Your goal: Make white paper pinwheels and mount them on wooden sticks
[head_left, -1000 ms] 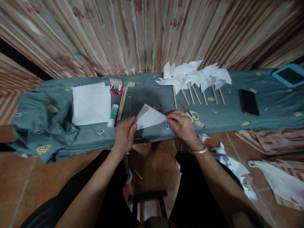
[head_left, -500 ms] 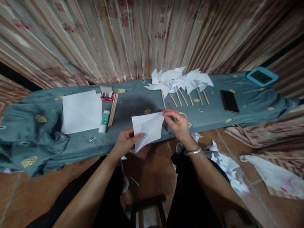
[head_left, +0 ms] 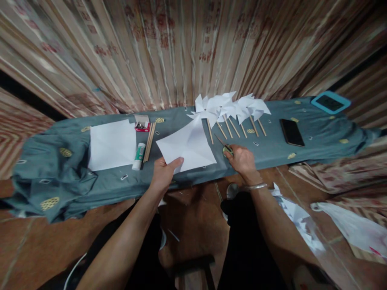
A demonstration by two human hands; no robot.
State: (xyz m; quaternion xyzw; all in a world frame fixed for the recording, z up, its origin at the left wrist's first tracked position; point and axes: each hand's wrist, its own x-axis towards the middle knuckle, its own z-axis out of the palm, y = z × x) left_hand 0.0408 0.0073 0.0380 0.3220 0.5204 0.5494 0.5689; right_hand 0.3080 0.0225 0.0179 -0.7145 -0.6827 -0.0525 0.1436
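My left hand [head_left: 165, 171] pinches the near edge of a creased square sheet of white paper [head_left: 189, 147], thumb on top. The sheet is spread open above the cloth, one corner pointing at the paper pinwheels [head_left: 228, 106]. My right hand [head_left: 242, 159] is closed around the green handles of a pair of scissors [head_left: 227, 150], whose blades point away to the left. Several pinwheels on wooden sticks lie behind the scissors. Left of my left hand are a glue stick [head_left: 139, 156] and a few bare wooden sticks [head_left: 150, 141].
A stack of white paper [head_left: 113, 145] and a small red box of metal bits [head_left: 142, 124] lie at left. A black phone [head_left: 292, 132] and a blue-framed tablet [head_left: 331, 102] lie at right. Paper scraps [head_left: 299, 217] and a plastic bag [head_left: 350, 225] are on the floor.
The paper has gone from folded to opened out, held by the left hand alone. My right hand has left the paper, moved right and taken hold of the scissors.
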